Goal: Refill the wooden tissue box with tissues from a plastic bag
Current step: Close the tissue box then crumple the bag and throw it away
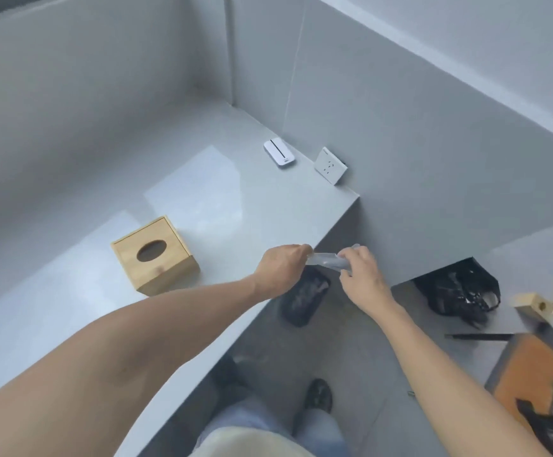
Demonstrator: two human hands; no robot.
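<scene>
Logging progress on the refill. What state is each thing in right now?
wooden tissue box: upright on the counter, oval slot dark, no tissue showing
plastic bag: clear, crumpled, held off the counter between both hands
left hand: shut on one end of the bag
right hand: shut on the other end
black bin: on the floor, open
wall socket: nothing plugged in

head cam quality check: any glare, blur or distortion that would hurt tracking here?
Head view: broad pale glare patches on the grey counter behind the wooden tissue box, which is sharp; motion blur smears the wooden pieces at the right edge; wide-angle lens bows the wall lines; the clear plastic bag between left hand and right hand is low-contrast, its edges hard to trace.
</scene>
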